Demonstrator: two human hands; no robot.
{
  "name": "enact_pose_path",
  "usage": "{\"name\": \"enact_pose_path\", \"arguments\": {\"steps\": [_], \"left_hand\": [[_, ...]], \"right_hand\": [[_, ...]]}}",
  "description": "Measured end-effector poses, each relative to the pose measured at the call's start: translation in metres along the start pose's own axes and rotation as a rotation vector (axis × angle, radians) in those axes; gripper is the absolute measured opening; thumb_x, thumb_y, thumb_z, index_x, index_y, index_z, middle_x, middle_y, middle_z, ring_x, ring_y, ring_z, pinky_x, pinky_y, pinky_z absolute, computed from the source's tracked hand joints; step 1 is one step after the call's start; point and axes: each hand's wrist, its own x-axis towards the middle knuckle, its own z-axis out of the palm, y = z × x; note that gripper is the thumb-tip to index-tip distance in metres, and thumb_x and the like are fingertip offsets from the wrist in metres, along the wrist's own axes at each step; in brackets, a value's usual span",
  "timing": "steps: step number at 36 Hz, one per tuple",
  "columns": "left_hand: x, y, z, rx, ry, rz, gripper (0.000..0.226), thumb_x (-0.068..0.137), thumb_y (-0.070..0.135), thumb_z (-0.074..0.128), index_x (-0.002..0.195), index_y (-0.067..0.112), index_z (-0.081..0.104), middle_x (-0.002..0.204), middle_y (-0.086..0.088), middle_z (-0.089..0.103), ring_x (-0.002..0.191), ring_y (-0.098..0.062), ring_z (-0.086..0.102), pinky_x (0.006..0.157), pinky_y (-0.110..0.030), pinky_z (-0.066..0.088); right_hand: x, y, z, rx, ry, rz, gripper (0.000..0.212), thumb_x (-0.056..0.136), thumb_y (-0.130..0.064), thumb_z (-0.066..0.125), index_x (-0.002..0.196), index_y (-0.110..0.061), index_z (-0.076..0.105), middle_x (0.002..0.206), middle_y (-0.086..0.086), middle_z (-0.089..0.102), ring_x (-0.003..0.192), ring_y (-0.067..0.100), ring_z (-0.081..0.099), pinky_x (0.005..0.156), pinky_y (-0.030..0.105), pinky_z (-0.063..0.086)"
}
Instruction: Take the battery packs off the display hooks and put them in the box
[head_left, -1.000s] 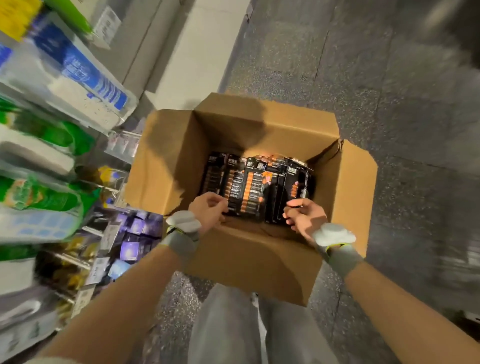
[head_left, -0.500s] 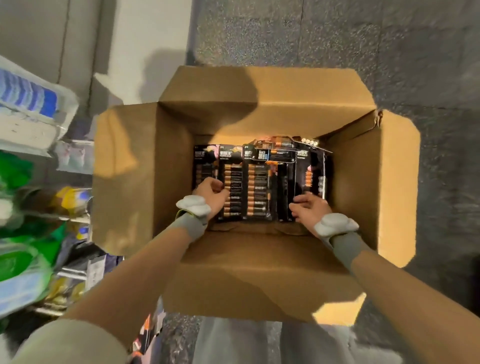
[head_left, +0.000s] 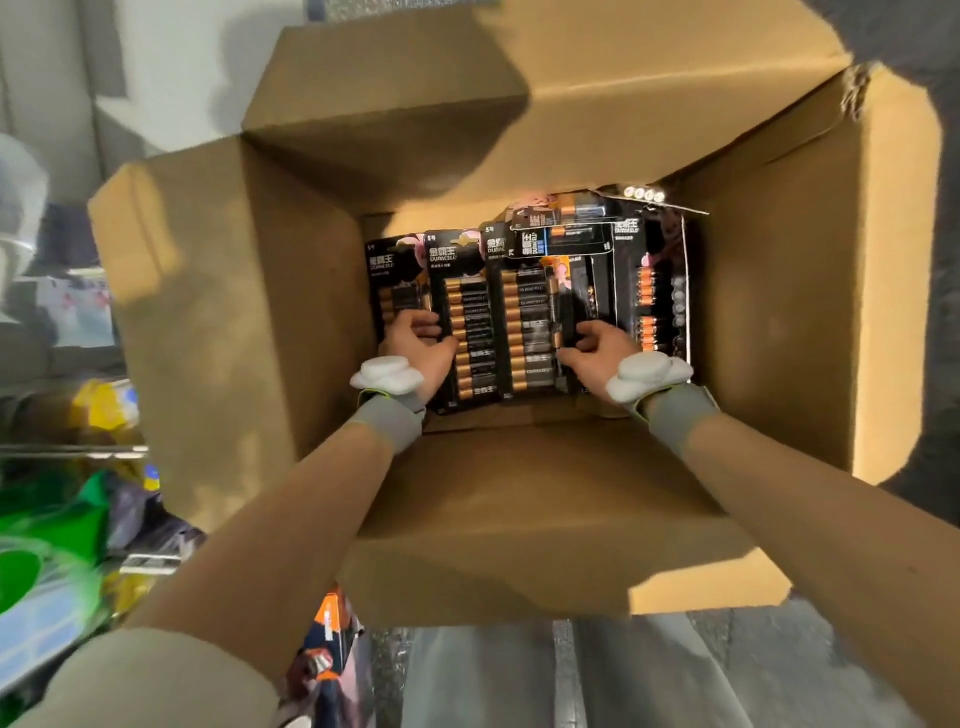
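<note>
while both hands are held deep inside the cardboard box (head_left: 234, 312), the battery packs (head_left: 519, 312) are laid in a row on its floor, under and just beyond the fingertips. the leftmost packs (head_left: 400, 291) are clasped by the curled left hand (head_left: 415, 348), and a dark pack (head_left: 597, 291) between fingers and thumb is pinched by the right hand (head_left: 597, 345).

Battery packs (head_left: 519, 322) inside box (head_left: 228, 312)
</note>
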Motion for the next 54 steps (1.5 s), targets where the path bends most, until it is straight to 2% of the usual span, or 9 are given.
{"name": "enact_pose_path", "arguments": {"steps": [8,20,27,31,34,41,48,52,54], "left_hand": [[-0.012,0.003,0.002,-0.133,-0.003,-0.048,0.041,0.089,0.009,0.066,0.129,0.012,0.057,0.111,0.001,0.064,0.102,-0.013,0.058,0.096,-0.029,0.048],[-0.02,0.013,-0.007,-0.18,-0.082,-0.083,0.039,0.087,0.006,0.066,0.125,0.011,0.06,0.119,-0.005,0.065,0.111,-0.017,0.059,0.103,-0.032,0.045],[-0.028,0.017,-0.011,-0.264,-0.084,-0.078,0.039,0.088,0.001,0.06,0.127,0.007,0.059,0.108,-0.002,0.061,0.1,-0.013,0.056,0.083,-0.02,0.048],[-0.035,0.022,-0.008,-0.293,-0.059,-0.097,0.039,0.088,0.0,0.059,0.126,0.007,0.06,0.111,-0.005,0.062,0.103,-0.015,0.056,0.096,-0.031,0.048],[-0.037,0.024,-0.007,-0.32,-0.044,-0.118,0.038,0.088,-0.001,0.058,0.125,0.007,0.06,0.101,0.002,0.059,0.101,-0.015,0.055,0.089,-0.028,0.049],[-0.039,0.026,-0.008,-0.319,-0.035,-0.121,0.03,0.086,-0.002,0.059,0.111,0.012,0.067,0.113,-0.005,0.064,0.11,-0.021,0.059,0.101,-0.039,0.048],[-0.028,0.02,-0.012,-0.276,-0.006,-0.143,0.021,0.083,0.002,0.067,0.092,0.021,0.065,0.104,-0.01,0.067,0.105,-0.032,0.063,0.093,-0.04,0.049],[-0.023,0.027,-0.004,-0.225,0.017,-0.199,0.036,0.083,0.01,0.072,0.114,0.013,0.056,0.103,-0.003,0.059,0.103,-0.023,0.058,0.092,-0.032,0.046],[-0.024,0.03,0.005,-0.192,0.022,-0.209,0.044,0.08,0.018,0.078,0.114,0.015,0.05,0.115,-0.005,0.058,0.109,-0.022,0.055,0.098,-0.033,0.045]], "right_hand": [[0.0,0.001,0.003,-0.031,-0.012,-0.019,0.061,0.094,-0.026,0.059,0.147,-0.011,0.034,0.14,0.012,0.048,0.125,0.029,0.049,0.097,0.026,0.039],[-0.003,-0.012,0.018,0.005,0.014,-0.006,0.064,0.088,-0.023,0.064,0.144,-0.01,0.035,0.137,0.015,0.043,0.118,0.033,0.051,0.102,0.041,0.044],[-0.004,-0.011,0.019,0.013,0.034,0.031,0.062,0.085,-0.029,0.067,0.14,-0.015,0.042,0.142,0.013,0.037,0.122,0.034,0.047,0.105,0.04,0.041],[-0.003,-0.013,0.018,0.001,0.046,0.048,0.061,0.087,-0.031,0.066,0.14,-0.015,0.041,0.143,0.013,0.028,0.124,0.035,0.044,0.106,0.038,0.04],[-0.004,-0.016,0.017,0.019,0.035,0.06,0.063,0.087,-0.032,0.066,0.142,-0.015,0.04,0.146,0.013,0.028,0.128,0.034,0.041,0.108,0.036,0.036],[-0.004,-0.011,0.011,0.162,-0.004,0.074,0.065,0.086,-0.028,0.068,0.144,-0.017,0.04,0.15,0.009,0.034,0.133,0.032,0.038,0.111,0.04,0.034],[0.0,-0.012,0.007,0.227,0.014,0.108,0.078,0.082,-0.029,0.072,0.147,-0.015,0.031,0.145,0.012,0.039,0.13,0.032,0.042,0.108,0.044,0.038],[0.002,-0.009,0.008,0.251,0.016,0.109,0.071,0.084,-0.026,0.071,0.144,-0.013,0.035,0.144,0.012,0.042,0.13,0.031,0.042,0.109,0.04,0.037],[0.002,-0.009,0.008,0.248,0.004,0.105,0.07,0.084,-0.028,0.071,0.143,-0.016,0.037,0.145,0.011,0.041,0.132,0.031,0.041,0.11,0.041,0.035]]}}
